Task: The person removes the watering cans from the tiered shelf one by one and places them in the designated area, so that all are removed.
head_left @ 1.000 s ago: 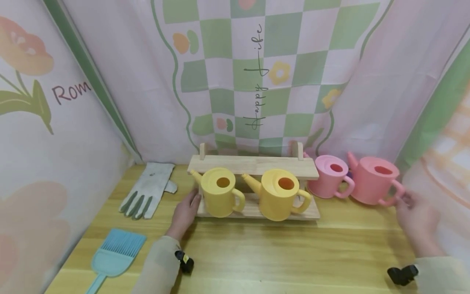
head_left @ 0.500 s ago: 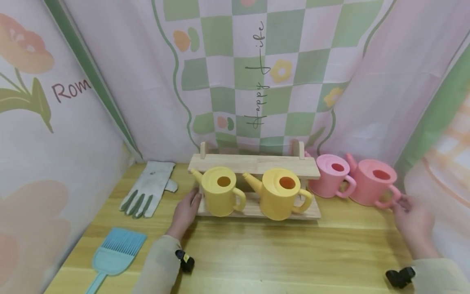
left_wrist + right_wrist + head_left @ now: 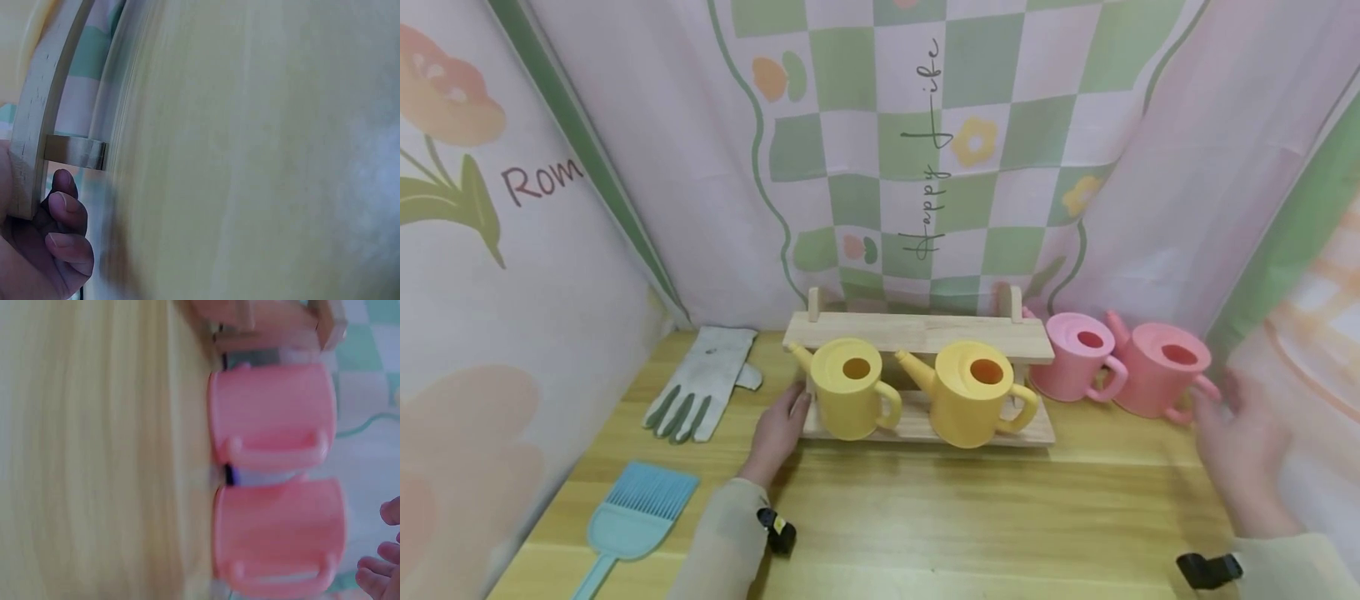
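My left hand point(image 3: 778, 433) grips the left end of a small two-tier wooden shelf point(image 3: 917, 335), its fingers curled under the board point(image 3: 39, 125) in the left wrist view. A pale yellow watering can point(image 3: 842, 404) and a deeper yellow watering can point(image 3: 962, 408) stand on the lower tier. Right of the shelf, a pink watering can point(image 3: 1067, 362) and a larger coral-pink watering can point(image 3: 1157, 375) stand side by side on the table. My right hand point(image 3: 1243, 442), fingers loosely extended, is beside the coral-pink can's handle. The right wrist view shows its fingers apart from that can point(image 3: 281, 525).
A grey-white work glove point(image 3: 707, 379) lies on the wooden table point(image 3: 962, 525) at the left. Nearer the front is a light blue dustpan-shaped tool with a toothed edge point(image 3: 636, 517). Printed curtains point(image 3: 910, 150) hang behind and at both sides. Something dark blue point(image 3: 231, 475) shows behind the pink cans.
The coral-pink watering can has shifted slightly left, closer to the pink one. My right hand has let go of its handle and its fingers have loosened. My left hand stays on the shelf.
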